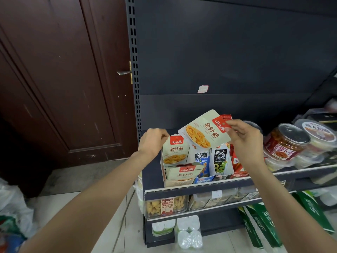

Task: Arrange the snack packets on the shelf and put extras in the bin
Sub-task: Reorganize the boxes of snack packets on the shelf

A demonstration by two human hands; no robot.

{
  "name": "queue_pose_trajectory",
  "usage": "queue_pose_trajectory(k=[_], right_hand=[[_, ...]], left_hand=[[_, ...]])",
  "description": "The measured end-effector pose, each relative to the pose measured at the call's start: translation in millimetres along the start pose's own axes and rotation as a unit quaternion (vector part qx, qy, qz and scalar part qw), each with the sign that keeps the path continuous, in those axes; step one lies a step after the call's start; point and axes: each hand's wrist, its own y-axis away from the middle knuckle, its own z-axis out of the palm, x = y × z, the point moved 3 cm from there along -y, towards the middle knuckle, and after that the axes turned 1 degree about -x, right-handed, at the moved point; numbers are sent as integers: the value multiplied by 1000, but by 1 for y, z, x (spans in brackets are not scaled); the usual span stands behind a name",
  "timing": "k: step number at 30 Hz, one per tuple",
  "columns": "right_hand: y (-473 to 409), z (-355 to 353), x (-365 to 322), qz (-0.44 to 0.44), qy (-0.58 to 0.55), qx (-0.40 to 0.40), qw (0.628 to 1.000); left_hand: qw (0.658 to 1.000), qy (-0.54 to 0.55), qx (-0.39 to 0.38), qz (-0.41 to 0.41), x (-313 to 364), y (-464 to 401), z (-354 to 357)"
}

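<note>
A: What are the hands doing?

B: The right hand (243, 138) pinches a cream snack packet (202, 133) by its red top corner, thumb in front and fingers behind. The packet hangs tilted in the air above the shelf (200, 186), its printed face towards the camera. A smaller red packet (226, 117) peeks out behind that same corner; I cannot tell whether the same hand holds it.

A: And the left?

B: The left hand (152, 141) is curled over the top rear corner of an open cardboard display box (179, 180) at the shelf's left end. Its fingertips bend down out of sight, so I cannot tell whether they grip the box edge or a packet.

A: What is in the box?

B: An upright cream packet (175, 152) of the same kind as the held one, and in front of it another one (183, 173) lying lower, leaning forward.

A: What sits beside it?

B: Just to the right stand a blue-and-white packet (202, 161), then a packet with a black label (221, 159), then a red one (237, 161) partly hidden by the right wrist. Further right are clear plastic tubs with a red label (284, 143).

A: Below?

B: A lower shelf carries clear boxes of biscuits (166, 205). On the floor stand wrapped paper rolls (184, 229). A dark wooden door (60, 79) is on the left.
</note>
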Motion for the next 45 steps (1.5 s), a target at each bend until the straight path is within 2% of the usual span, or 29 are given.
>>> queue_pose_trajectory(k=[10, 14, 17, 19, 21, 24, 28, 30, 34, 40, 45], right_hand=[[-5, 1, -3, -24, 8, 7, 1000], [-5, 1, -5, -11, -35, 9, 999], [-4, -1, -6, 32, -130, 15, 991], [-2, 0, -6, 61, -187, 15, 980], [0, 3, -5, 81, -224, 8, 971], [4, 9, 3, 106, -248, 5, 963], [7, 8, 8, 92, -154, 20, 984], [9, 7, 7, 111, -131, 5, 985], [14, 12, 7, 195, -264, -77, 941], [19, 9, 4, 151, -312, -108, 932], [27, 11, 7, 141, -329, -112, 927]], left_hand=[[999, -15, -17, 24, 0, 7, 0], [998, -14, -1, 63, 2, 9, -2], [993, 106, 14, 51, 13, 12, -9], [968, 248, -31, 0, 19, 12, -13], [924, 372, -77, -48, 22, 13, -15], [864, 486, -87, -95, 22, 18, -21], [781, 608, -80, -120, 20, 25, -30], [761, 631, -82, -126, 22, 30, -35], [804, 583, -86, -80, 25, 38, -40], [881, 467, -66, -22, 27, 48, -46], [897, 433, -82, 20, 23, 55, -43]])
